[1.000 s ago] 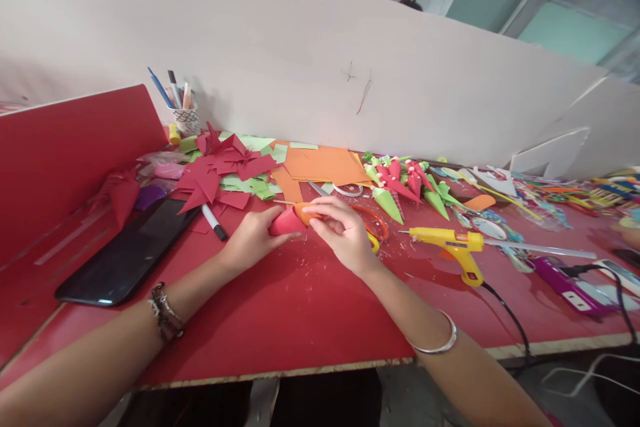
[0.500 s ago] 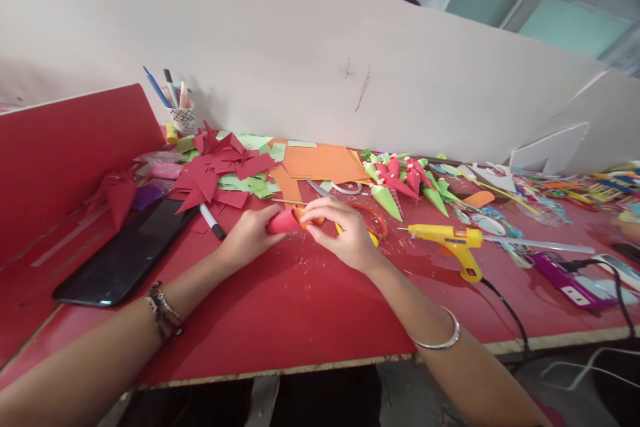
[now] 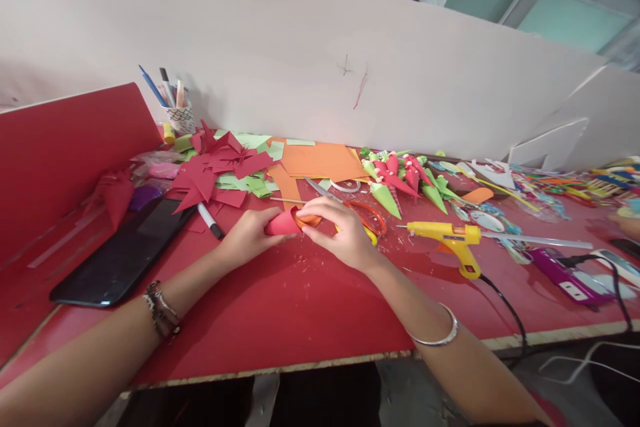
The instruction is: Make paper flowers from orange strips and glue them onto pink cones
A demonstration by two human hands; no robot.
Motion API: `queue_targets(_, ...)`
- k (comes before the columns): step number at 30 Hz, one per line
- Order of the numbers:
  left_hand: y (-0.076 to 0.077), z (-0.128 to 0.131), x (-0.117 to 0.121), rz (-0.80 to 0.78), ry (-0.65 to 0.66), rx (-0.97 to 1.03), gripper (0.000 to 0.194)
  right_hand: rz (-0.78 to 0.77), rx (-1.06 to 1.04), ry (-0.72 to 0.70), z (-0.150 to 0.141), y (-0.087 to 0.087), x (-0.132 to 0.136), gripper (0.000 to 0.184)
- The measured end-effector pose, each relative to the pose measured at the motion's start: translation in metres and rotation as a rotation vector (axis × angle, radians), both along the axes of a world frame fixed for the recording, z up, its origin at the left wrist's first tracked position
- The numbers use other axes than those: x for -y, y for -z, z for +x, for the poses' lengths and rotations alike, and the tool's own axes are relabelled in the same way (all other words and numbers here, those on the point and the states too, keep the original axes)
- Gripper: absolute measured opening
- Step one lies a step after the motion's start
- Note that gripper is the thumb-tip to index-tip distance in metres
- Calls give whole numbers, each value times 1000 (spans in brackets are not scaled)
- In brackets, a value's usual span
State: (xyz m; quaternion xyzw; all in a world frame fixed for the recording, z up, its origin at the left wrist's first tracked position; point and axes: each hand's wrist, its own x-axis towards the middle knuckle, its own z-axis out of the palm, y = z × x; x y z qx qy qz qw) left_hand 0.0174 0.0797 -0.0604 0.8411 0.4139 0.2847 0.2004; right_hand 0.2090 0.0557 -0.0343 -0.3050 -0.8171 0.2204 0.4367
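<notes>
Red paper roll [image 3: 281, 223], at the centre of the frame, sits gripped in your left hand [image 3: 244, 237]; your right hand [image 3: 347, 233] grasps the orange piece [image 3: 309, 220] at its end.

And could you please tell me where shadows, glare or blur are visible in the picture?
Head view: soft shadow on the white board beside the pen cup, darker one under the glue gun; head view: small glint on the black phone, blurred colourful sticks at far right, little fine detail in the red paper in the left hand.
</notes>
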Motion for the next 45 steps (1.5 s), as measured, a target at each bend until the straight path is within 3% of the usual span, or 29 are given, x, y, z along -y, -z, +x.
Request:
queue_targets(11, 0, 1, 0, -33, 26, -70, 17, 39, 85, 22, -3, 0, 3, 19)
queue_targets(17, 2, 2, -3, -219, 186, 162, 39, -14, 57, 6, -2, -2, 7, 42)
queue_targets(24, -2, 3, 0, -369, 248, 250, 35, -30, 6, -29, -1, 1, 4, 21)
queue_targets(27, 0, 2, 2, -524, 207, 189, 27, -56, -27, -28, -2, 3, 3, 18)
queue_targets(31, 2, 2, 3, -687, 188, 145, 32, -107, -67, -45, -4, 4, 3, 16)
queue_targets(40, 1, 3, 1, -593, 187, 138, 28, -211, -229, -88, -7, 11, 1, 31)
queue_targets(45, -2, 3, 1, -478, 251, 292, 23, -210, -240, -72, -6, 9, 2, 43)
